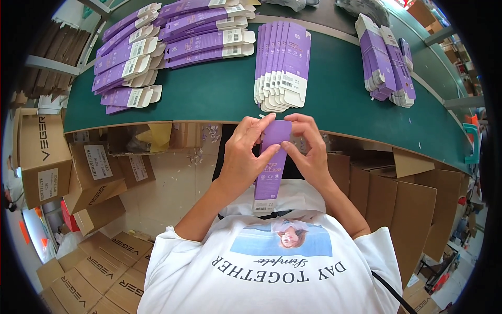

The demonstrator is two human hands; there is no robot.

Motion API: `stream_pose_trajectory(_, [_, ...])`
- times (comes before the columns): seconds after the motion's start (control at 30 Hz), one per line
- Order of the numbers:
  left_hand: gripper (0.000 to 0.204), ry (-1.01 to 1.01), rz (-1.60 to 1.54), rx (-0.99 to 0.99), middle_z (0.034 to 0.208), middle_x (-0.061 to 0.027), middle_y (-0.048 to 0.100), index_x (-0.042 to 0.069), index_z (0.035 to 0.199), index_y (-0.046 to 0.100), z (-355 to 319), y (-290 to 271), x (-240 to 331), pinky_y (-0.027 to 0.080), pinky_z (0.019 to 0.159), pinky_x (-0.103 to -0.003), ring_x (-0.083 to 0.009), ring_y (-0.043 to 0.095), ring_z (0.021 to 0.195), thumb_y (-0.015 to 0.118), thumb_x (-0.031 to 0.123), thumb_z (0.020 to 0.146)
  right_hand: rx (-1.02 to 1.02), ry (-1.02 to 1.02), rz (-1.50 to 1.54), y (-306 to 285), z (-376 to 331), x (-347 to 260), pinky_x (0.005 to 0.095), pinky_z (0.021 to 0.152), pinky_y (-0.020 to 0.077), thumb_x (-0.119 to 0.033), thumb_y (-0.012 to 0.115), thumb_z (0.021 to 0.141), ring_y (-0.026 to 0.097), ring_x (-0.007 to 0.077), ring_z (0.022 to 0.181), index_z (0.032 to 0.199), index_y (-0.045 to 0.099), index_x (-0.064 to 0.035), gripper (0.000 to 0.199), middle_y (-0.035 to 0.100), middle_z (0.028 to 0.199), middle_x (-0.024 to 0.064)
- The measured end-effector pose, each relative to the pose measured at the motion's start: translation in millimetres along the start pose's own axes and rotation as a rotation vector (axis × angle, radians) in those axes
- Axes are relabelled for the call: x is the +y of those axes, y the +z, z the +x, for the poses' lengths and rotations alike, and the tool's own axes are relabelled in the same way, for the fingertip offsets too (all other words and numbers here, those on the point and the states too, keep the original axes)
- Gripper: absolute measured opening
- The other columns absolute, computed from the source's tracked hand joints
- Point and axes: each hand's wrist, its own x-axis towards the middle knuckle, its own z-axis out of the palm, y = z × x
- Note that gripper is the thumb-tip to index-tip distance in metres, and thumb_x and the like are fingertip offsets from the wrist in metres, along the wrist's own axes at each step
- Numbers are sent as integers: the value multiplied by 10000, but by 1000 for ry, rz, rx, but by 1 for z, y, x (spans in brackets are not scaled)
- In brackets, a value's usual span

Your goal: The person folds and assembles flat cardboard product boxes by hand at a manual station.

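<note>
A slim purple carton (pixel 269 184) with a white lower end hangs upright in front of my body, just off the near edge of the table. My left hand (pixel 244 142) pinches its upper part from the left, thumb on the front face and fingers at the top edge. From the right, my right hand (pixel 312 148) has its thumb pressed to the carton's side and its fingers bent by the top corner. Beyond my hands, a fanned row of similar flat purple cartons (pixel 293 57) lies on the green table (pixel 209 94).
Stacks of purple cartons (pixel 196 46) lie at the table's left, with another pile (pixel 123 68) beside them. Banded carton bundles (pixel 377 65) sit at the right. Brown cardboard boxes (pixel 97 172) stand at left; cardboard sheets (pixel 397 209) stand at right. White scraps litter the floor.
</note>
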Motion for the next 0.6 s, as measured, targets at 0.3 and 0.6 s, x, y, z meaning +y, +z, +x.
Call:
stream_pose_trajectory(0.3, [514,174,99,-74,987,-31,586,69,1206,704,-4,-19,-1,445,658,-244,-131,482,756,806,-26,712,-127,-231,-194,-16,-1,-9,256,732,490,68,773,740,563,159,897,1020,727,-41,303,601,1133,65])
stream_pose_trajectory(0.6, [398,355,11,-51,934,-28,575,80,1082,722,-6,-18,-9,413,582,-232,-124,478,719,797,-48,712,-117,-207,-205,-16,-11,-18,238,670,473,65,791,731,552,138,794,964,741,-34,258,631,989,45])
